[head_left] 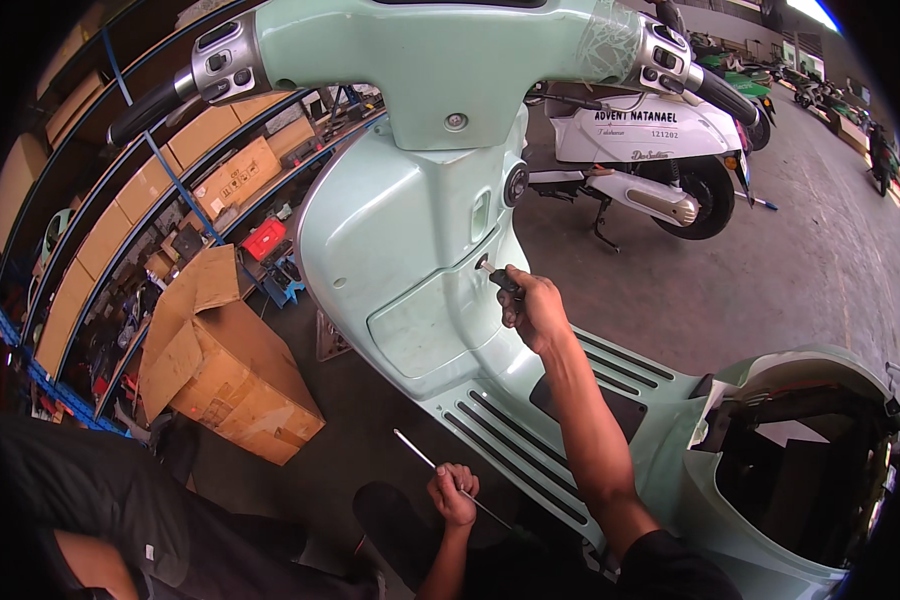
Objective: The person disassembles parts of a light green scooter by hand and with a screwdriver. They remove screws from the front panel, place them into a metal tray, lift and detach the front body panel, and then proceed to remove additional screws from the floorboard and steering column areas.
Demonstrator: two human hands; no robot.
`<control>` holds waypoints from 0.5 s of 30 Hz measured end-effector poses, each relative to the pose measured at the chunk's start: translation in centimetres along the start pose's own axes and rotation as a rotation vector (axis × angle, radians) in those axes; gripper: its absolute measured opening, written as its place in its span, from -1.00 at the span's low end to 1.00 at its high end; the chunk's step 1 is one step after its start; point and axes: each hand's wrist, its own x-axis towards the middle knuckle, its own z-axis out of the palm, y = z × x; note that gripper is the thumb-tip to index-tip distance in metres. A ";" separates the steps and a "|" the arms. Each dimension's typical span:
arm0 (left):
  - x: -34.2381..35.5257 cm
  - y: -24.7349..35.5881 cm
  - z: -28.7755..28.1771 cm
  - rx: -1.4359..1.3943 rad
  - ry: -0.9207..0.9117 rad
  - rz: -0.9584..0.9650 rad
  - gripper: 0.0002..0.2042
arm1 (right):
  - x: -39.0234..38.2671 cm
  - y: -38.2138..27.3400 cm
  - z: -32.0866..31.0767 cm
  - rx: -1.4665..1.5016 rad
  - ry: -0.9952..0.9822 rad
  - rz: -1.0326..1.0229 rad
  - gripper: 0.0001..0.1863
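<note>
A mint-green scooter (390, 260) stands before me, its handlebar across the top of the view. My right hand (532, 308) is closed around what looks like a key with a black head (505, 279). Its silvery shank meets a small dark lock hole in the inner front panel, just above the glovebox lid (425, 325). How deep it sits I cannot tell. Low in the middle, my left hand (454, 494) grips a long thin metal rod (417, 449), slanting up to the left, away from the scooter. The rod's lower end fades against dark clothing.
At left stands an open cardboard box (240, 390) before blue-framed shelves (180, 180) with boxes and parts. The scooter's seat area (805, 470) gapes open at right. A white scooter (640, 165) is parked behind. Another person's dark-clothed leg (120, 500) reaches in at lower left.
</note>
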 end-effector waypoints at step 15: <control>0.6 2.4 1.7 -0.191 0.023 -0.039 -0.54 | -14.0 8.0 -11.2 -0.495 0.517 -0.279 -0.54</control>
